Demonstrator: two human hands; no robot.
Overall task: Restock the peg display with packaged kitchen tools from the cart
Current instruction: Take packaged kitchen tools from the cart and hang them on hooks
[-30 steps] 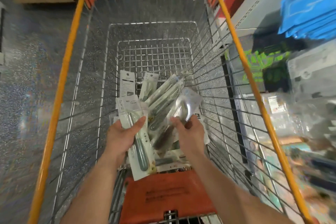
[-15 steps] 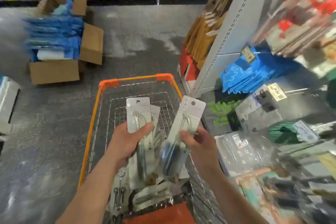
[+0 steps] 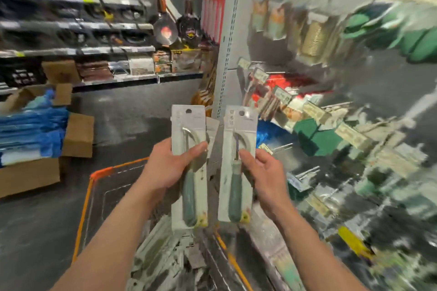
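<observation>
My left hand (image 3: pixel 165 168) grips a white carded pack (image 3: pixel 189 134) with a green-handled kitchen tool inside; a second pack peeks out behind it. Held upright beside it is a matching green-handled pack (image 3: pixel 238 172), gripped by my right hand (image 3: pixel 264 175). Both packs stand side by side at chest height, hang holes at the top. Below them is the orange-rimmed wire cart (image 3: pixel 87 196), with several more packs (image 3: pixel 160 253) lying in it. The peg display (image 3: pixel 331 139) fills the right side, blurred, with hooks and price tags.
A grey slotted upright (image 3: pixel 227 54) stands just behind the packs. Open cardboard boxes with blue goods (image 3: pixel 35 134) sit on the floor at left. Shelves of pans (image 3: pixel 94 30) line the far wall. Dark floor lies between the cart and the boxes.
Both hands lifted the packs out of the cart and up to chest height. The view swung upward from the cart basket toward the shelves and peg display.
</observation>
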